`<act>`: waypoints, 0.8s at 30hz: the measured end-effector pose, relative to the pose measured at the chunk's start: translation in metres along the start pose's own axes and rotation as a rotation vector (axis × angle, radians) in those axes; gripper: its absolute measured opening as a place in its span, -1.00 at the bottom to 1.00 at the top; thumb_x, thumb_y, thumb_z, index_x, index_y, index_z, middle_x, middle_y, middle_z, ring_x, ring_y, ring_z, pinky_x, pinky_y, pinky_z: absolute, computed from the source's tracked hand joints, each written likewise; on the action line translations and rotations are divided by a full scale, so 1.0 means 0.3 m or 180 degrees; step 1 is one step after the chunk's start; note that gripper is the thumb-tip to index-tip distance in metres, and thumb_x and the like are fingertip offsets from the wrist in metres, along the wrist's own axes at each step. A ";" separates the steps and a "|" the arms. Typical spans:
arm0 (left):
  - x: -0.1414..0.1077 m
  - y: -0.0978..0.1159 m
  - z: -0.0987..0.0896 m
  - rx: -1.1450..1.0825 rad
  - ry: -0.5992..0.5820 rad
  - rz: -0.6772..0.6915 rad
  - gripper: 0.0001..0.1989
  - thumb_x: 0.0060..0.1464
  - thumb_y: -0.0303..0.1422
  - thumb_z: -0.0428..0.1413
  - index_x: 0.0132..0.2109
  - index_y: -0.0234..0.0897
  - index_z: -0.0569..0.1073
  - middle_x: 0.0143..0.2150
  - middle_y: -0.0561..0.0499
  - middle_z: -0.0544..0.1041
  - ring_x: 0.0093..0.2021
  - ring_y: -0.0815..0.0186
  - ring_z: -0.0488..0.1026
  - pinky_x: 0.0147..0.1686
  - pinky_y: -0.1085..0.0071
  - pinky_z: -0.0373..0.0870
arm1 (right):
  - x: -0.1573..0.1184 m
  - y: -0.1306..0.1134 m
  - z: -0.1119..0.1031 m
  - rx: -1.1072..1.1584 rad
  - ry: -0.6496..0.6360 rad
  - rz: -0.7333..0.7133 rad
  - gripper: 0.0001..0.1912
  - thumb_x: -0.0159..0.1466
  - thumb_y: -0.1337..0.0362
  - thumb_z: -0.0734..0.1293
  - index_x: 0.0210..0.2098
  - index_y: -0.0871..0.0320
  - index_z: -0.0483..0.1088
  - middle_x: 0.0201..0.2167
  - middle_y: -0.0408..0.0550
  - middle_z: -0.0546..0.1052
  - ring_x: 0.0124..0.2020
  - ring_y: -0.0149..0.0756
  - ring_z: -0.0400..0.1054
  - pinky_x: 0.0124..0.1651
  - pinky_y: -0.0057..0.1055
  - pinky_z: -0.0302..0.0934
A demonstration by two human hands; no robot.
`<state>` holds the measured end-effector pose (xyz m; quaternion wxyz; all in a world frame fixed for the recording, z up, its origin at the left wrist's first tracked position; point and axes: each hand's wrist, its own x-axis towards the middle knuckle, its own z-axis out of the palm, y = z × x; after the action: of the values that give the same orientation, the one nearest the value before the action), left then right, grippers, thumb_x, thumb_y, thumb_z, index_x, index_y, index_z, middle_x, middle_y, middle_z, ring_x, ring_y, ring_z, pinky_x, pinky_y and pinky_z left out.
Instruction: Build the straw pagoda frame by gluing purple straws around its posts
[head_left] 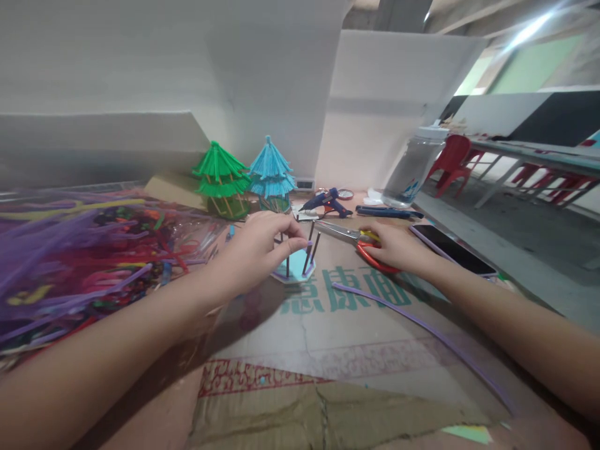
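My left hand (pixel 276 237) is over a small model with a pale blue base (pixel 296 270), purple edging and several thin dark upright sticks. Its thumb and index finger pinch together at a small purple bit of pipe cleaner (pixel 309 243) beside the sticks. The hand hides part of the model. My right hand (pixel 396 245) grips the red and yellow handles of the scissors (pixel 344 232), which lie on the cardboard with blades pointing left, toward the model. A long purple pipe cleaner (pixel 422 322) curves across the cardboard between my forearms.
Behind stand green (pixel 221 178) and blue (pixel 270 172) umbrella-roofed models, a glue gun (pixel 328 203), a dark blue cutter (pixel 389 212) and a water bottle (pixel 412 169). A phone (pixel 452 249) lies right. Mixed pipe cleaners (pixel 94 262) pile up at left.
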<state>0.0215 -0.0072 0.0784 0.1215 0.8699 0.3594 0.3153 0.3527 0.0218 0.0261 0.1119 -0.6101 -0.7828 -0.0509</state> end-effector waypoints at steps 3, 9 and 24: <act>0.000 -0.001 -0.007 0.0112 0.0148 0.0123 -0.84 0.25 -0.24 0.16 -0.27 -0.19 0.54 -0.25 0.04 0.60 -0.13 0.21 0.44 -0.03 0.25 0.25 | -0.002 -0.006 -0.004 -0.0064 -0.0011 -0.0088 -0.54 0.31 0.09 0.30 0.13 0.17 0.42 0.02 0.18 0.60 -0.04 0.04 0.51 -0.07 -0.14 0.38; 0.004 -0.008 -0.019 0.0480 0.0323 0.0610 -0.76 0.34 -0.25 0.05 -0.27 -0.22 0.50 -0.27 0.01 0.55 -0.16 0.21 0.41 -0.05 0.24 0.20 | -0.007 -0.027 -0.008 -0.0209 -0.0061 -0.0164 -0.56 0.32 0.12 0.29 0.13 0.14 0.43 0.01 0.19 0.60 -0.03 0.07 0.51 -0.07 -0.09 0.38; -0.050 0.135 -0.077 0.0038 -0.0406 0.1056 -0.71 0.32 -0.19 0.11 -0.35 -0.18 0.54 -0.32 0.05 0.52 -0.21 0.26 0.40 -0.15 0.31 0.18 | 0.014 0.015 -0.050 0.0200 -0.0179 -0.0273 -0.56 0.35 0.03 0.26 0.09 0.15 0.46 0.02 0.16 0.57 0.00 0.02 0.48 0.00 -0.11 0.36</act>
<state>0.0210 -0.0468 0.1069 0.0852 0.9362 0.2044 0.2730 0.3576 0.0237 0.0414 0.1067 -0.5733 -0.8123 -0.0140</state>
